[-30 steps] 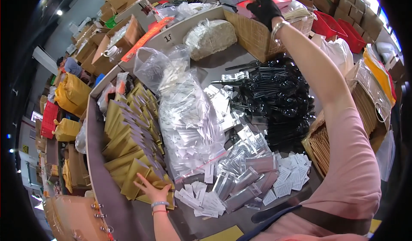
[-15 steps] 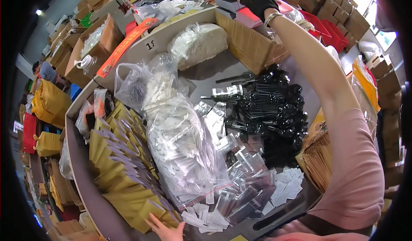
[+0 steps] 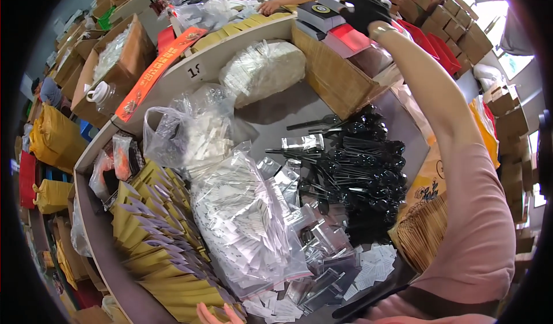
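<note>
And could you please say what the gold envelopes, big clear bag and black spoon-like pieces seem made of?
Gold envelopes: probably matte paper, judging by stiff, crisp folds. Clear bag: likely glossy plastic, see-through and crinkled. Black pieces: likely hard plastic, with shiny highlights.

Pink sleeve (image 3: 481, 208), black glove (image 3: 367, 12)

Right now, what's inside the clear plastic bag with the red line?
Through the clear plastic bag, many overlapping thin white slips show. Deeper contents are covered by the top layer, so cannot be seen.
</note>
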Demonstrator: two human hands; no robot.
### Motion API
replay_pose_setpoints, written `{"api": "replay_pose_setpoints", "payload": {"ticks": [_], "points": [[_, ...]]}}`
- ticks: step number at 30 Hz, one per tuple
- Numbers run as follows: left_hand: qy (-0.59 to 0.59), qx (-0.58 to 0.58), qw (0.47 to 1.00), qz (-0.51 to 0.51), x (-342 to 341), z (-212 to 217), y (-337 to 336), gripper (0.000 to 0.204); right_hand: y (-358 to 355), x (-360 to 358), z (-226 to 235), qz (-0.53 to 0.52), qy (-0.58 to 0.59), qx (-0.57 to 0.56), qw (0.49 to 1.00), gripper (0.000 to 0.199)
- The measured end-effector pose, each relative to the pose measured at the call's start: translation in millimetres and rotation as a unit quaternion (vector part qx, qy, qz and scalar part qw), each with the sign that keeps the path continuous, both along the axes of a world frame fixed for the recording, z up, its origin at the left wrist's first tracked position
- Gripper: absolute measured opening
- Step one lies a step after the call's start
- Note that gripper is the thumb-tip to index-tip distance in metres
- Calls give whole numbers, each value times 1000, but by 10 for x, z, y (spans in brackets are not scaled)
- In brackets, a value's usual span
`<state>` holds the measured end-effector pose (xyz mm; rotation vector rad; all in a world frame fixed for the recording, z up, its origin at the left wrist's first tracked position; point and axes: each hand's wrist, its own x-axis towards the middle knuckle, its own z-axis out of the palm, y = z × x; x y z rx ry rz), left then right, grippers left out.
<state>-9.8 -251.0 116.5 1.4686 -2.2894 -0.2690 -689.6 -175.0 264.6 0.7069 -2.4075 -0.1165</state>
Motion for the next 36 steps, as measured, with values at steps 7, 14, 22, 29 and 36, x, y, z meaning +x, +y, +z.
{"api": "replay_pose_setpoints", "payload": {"ticks": [7,14,22,29,36], "points": [[10,-16,1000,-6,-165,-19,-40,53,565,-414,-223,95,-501,-590,626,50],[17,-5,1000,4,-77,-2,79,49,674,-760,-475,295,-261,-218,893,55],[44,1,999,-18,-7,-21,271,41,1168,-826,-546,378,-409,-395,731,63],[223,245,938,-102,268,-440,648,59,1442,1247,-280,339,-569,-630,406,37],[521,586,597,-169,-1060,29,1335,85,2124,3955,-990,294,-710,-514,382,71]]}}
